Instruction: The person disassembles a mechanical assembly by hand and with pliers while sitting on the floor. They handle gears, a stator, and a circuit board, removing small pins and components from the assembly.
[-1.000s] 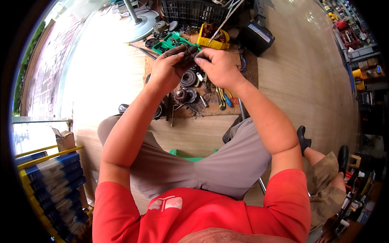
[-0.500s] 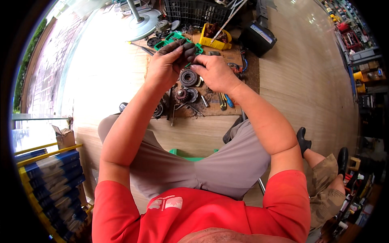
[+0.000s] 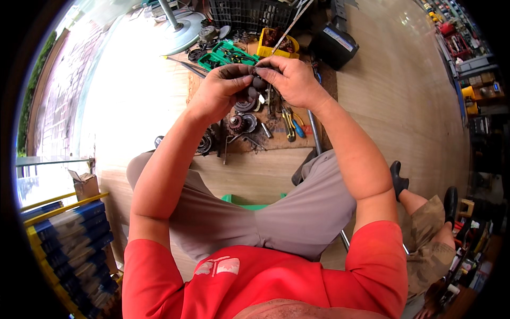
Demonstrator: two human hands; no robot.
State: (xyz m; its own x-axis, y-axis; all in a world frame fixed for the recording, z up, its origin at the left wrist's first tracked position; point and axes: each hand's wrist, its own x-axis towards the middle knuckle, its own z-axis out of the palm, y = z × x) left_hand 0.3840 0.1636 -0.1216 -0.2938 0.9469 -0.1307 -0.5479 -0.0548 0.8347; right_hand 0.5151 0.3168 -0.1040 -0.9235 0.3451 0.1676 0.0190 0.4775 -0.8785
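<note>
My left hand [image 3: 226, 89] and my right hand [image 3: 293, 81] meet above the cardboard sheet, both closed with thumbs and fingers pinched together. Something small and dark seems to be between the fingertips; I cannot make out what. Black grime covers the fingers. Below them lie a round ringed metal part [image 3: 244, 105], partly hidden by my left fingers, and a rotor-like part [image 3: 236, 123] beside a metal cup. Closer to the right hand are pliers [image 3: 289, 126] with yellow and black handles, a blue-handled tool [image 3: 298, 129] and a short metal cylinder [image 3: 266, 130].
Beyond my hands sits an open green tool case [image 3: 234, 52], with a yellow bin [image 3: 277, 43] of reddish-brown parts beside it. A black crate [image 3: 249, 16], a black battery [image 3: 334, 47] and a round stand base [image 3: 183, 33] stand farther back. Another person's legs [image 3: 425, 218] are at right.
My right hand has risen a little, and my left fingers have come down toward it. More of the green case shows now. An orange-handled tool is visible beside the pliers.
</note>
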